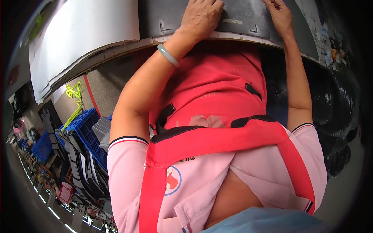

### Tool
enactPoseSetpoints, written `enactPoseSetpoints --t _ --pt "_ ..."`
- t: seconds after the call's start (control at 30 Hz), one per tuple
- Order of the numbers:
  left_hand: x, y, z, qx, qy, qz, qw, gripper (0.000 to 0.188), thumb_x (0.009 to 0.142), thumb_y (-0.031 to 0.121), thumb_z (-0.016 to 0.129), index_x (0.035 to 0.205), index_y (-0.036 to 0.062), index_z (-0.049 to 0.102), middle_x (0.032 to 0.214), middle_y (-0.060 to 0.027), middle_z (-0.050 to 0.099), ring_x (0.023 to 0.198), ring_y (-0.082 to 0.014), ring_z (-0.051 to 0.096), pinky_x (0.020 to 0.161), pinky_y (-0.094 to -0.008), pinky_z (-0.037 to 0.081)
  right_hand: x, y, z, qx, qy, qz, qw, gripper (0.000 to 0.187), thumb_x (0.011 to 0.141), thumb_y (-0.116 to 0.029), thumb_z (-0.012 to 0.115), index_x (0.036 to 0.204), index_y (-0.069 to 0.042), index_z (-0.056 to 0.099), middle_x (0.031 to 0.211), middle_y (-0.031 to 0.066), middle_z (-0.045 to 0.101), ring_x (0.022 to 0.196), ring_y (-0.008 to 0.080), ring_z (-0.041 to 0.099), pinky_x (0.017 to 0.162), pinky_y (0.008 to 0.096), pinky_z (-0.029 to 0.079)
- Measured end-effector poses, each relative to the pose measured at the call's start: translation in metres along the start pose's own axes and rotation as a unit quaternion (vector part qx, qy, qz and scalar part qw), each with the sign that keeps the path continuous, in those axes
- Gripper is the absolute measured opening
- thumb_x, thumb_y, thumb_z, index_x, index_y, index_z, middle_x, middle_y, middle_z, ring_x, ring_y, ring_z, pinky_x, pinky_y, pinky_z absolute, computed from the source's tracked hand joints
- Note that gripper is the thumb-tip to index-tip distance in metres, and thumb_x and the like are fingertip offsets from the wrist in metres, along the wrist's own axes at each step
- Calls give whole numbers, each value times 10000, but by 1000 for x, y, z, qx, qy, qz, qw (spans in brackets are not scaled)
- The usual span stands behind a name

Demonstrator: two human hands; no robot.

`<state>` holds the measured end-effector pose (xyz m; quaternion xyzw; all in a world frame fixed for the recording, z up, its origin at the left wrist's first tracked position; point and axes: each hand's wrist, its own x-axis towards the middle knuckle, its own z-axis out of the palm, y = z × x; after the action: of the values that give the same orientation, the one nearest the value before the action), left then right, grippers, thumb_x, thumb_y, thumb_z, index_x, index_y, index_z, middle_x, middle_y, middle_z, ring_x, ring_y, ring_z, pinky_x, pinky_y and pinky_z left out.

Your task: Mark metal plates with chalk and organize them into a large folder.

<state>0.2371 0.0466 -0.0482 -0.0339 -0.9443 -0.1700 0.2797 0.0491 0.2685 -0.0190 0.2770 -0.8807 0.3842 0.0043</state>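
At the top edge of the head view, my left hand (203,16) is over a dark grey board (244,12) on the worktable. Its fingers are bent and close together, with their tips partly cut off by the frame. My right hand (280,14) is near the board's right side, thumb and fingers drawn into a pinch. Whatever either hand holds is too small or hidden to make out. Dark L-shaped corner marks (164,28) and a short strip of pale tape (233,21) show on the board's near part.
Large white sheets (83,37) are stacked left of the board, overhanging the table edge (112,49). Below on the left are a blue plastic crate (87,130), a yellow-green strap (74,91) and dark stacked pieces (83,167). Shiny black plastic bags (330,105) lie at the right.
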Motion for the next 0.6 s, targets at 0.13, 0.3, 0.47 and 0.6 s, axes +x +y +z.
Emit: enactPoseSetpoints --t 0.13,0.3,0.47,0.6 --pt "-3 3 -8 33 10 -26 999 254 964 174 571 1195 99 646 1254 -139 596 1271 -329 526 1074 -618 360 -51 -22 -11 30 -125 -2 992 193 981 -212 721 1082 -51 755 940 -41 701 863 45 602 793 214 484" --pt "2 8 -7 26 -97 -72 992 367 981 187 558 1338 122 617 1415 -133 531 1418 -361 425 1143 -750 223 -81 -41 -30 -43 -167 -53 984 156 972 -124 698 1077 -10 718 920 24 691 853 96 630 795 249 500" --pt "2 11 -9 28 -100 -71 992 359 983 186 556 1330 126 622 1407 -128 536 1411 -358 434 1139 -745 236 -86 -45 -20 -54 -181 -115 975 153 952 -96 700 1075 -5 698 931 89 674 841 209 658 783 288 509" --pt "0 10 -8 31 -88 -65 993 353 985 187 558 1326 131 627 1396 -124 545 1404 -350 444 1133 -743 247 -85 -42 -28 -115 -194 -131 965 164 959 -119 699 1077 -6 690 916 80 674 803 199 648 749 290 509"
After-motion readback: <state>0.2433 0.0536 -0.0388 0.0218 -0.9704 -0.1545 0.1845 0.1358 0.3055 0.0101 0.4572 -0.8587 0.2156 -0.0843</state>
